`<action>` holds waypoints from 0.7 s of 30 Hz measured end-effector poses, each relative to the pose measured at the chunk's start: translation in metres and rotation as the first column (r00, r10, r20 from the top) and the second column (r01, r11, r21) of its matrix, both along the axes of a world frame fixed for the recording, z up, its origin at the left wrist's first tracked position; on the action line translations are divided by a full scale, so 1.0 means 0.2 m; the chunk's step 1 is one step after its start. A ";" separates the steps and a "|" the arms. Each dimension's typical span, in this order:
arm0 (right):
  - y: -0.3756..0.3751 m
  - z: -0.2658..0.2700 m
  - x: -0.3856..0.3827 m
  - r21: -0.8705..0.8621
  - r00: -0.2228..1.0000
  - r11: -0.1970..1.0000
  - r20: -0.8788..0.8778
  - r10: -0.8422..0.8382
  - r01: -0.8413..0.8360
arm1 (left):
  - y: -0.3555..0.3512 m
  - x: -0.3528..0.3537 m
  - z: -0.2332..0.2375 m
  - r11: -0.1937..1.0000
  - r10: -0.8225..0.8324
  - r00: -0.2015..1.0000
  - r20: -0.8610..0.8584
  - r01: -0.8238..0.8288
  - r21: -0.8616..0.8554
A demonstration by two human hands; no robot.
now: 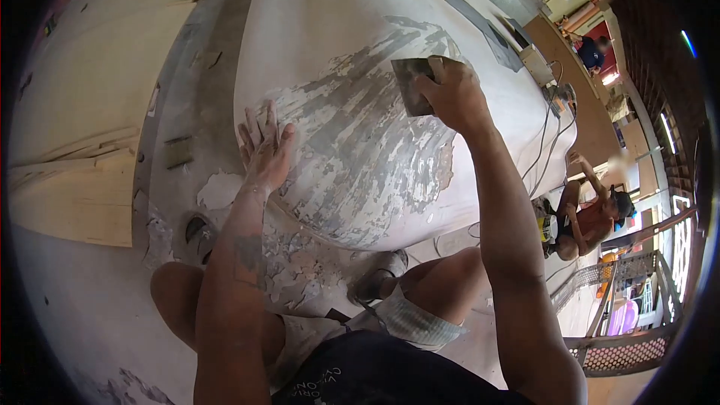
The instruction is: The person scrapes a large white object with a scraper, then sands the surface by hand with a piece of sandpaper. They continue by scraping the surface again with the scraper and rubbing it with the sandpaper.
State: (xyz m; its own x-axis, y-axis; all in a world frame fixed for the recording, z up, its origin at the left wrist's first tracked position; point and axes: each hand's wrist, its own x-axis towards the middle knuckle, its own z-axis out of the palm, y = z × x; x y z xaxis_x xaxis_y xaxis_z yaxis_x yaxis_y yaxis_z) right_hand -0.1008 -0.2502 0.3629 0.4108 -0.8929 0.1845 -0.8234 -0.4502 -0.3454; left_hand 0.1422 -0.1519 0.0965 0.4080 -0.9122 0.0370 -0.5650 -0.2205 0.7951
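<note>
A large rounded white shell (300, 11) fills the middle of the head view. Across its near end spreads a rough grey patch (360, 131), streaked, with flakes of white coating on it. My right hand (459, 97) is closed around a flat dark scraper (407, 86), its broad blade over the upper right part of the patch. On the patch's left edge rests my left hand (267, 151), empty, fingers spread and dusty. Both arms reach forward over my bent knees.
Flaked chips (304, 274) litter the floor below the shell. Light wooden boards (75, 199) lie at left. A grey sheet (487, 34) and a box with cables (536, 66) sit on the shell's far right. One person (592, 221) crouches at right; another (591, 51) is farther back.
</note>
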 end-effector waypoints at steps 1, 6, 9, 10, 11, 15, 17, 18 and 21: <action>0.02 -0.01 0.04 -0.005 0.959 0.997 -0.274 0.069 -0.074 | 0.00 0.00 0.03 1.000 0.003 1.000 -0.003 -0.003 0.002; 0.11 0.06 0.08 0.121 0.981 0.993 -0.195 0.024 -0.001 | 0.02 -0.02 0.08 0.998 0.024 0.999 -0.033 -0.022 0.055; 0.04 -0.15 -0.03 -0.168 0.961 0.973 -0.251 0.111 -0.157 | 0.02 -0.01 0.06 0.998 0.038 0.999 -0.008 -0.038 0.040; 0.08 -0.17 -0.02 -0.187 0.962 0.972 -0.258 0.089 -0.140 | 0.01 -0.02 0.06 0.999 0.041 0.999 -0.001 -0.041 0.029; 0.08 -0.13 -0.02 -0.123 0.946 0.984 -0.312 0.082 -0.126 | 0.00 -0.02 0.06 0.999 0.042 0.999 -0.018 -0.042 0.033; 0.08 0.01 0.03 0.095 0.943 0.995 -0.333 0.032 -0.001 | 0.01 -0.01 0.04 0.999 0.034 0.999 -0.020 -0.033 0.025; 0.08 -0.17 -0.03 0.098 0.948 0.995 -0.317 0.023 0.008 | 0.00 -0.01 0.02 1.000 0.014 1.000 0.016 -0.014 0.019; 0.12 -0.22 -0.01 0.027 0.955 0.998 -0.290 0.069 -0.064 | -0.01 -0.02 0.03 1.000 0.014 1.000 0.026 -0.015 0.026; 0.07 -0.13 -0.08 -0.007 0.997 0.998 -0.016 0.070 -0.070 | 0.02 -0.02 0.05 0.998 0.036 0.999 -0.016 -0.035 0.046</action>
